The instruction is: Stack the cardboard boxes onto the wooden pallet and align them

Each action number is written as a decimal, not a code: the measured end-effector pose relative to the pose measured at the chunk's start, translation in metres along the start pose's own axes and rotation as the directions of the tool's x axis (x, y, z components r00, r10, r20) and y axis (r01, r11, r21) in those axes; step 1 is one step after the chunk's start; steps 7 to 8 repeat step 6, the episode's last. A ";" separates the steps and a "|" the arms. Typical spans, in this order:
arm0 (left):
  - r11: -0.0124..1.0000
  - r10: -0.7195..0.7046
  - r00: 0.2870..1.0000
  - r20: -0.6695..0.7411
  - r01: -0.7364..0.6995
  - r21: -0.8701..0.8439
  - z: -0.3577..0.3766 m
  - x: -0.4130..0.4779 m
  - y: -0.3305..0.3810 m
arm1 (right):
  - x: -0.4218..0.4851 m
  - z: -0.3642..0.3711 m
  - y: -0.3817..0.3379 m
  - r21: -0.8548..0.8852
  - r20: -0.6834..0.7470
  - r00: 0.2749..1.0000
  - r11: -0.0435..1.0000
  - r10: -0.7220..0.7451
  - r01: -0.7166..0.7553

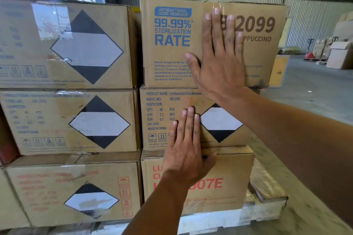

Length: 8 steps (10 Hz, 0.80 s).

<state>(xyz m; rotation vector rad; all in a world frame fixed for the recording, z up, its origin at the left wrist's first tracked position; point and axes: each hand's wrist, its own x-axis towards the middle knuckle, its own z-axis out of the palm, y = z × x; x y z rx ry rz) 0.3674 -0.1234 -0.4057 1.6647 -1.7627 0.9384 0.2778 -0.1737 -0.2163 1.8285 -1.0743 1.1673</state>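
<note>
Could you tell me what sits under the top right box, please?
A blue-printed box, then a red-printed box, then the pallet. The left hand hides part of both labels.

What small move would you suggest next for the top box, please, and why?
Probably slide the top box left with the flat right hand while the left hand braces the middle box: the top one overhangs it on the right, and a gap shows beside the neighbouring stack.

Left hand (188,150) and right hand (219,63) are bare.
</note>
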 end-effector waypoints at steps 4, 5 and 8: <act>0.998 0.059 0.997 0.053 -0.059 0.001 -0.011 -0.026 0.002 | -0.028 -0.029 0.014 0.062 0.167 0.986 0.998 -0.016 0.006; 0.996 0.093 0.993 0.071 -0.093 -0.006 -0.016 -0.041 0.018 | -0.072 -0.048 0.027 0.074 0.189 0.978 0.992 0.088 -0.103; 0.991 0.135 0.986 0.098 -0.132 -0.037 -0.026 -0.061 0.047 | -0.137 -0.086 0.037 0.187 0.221 0.918 0.909 0.329 -0.371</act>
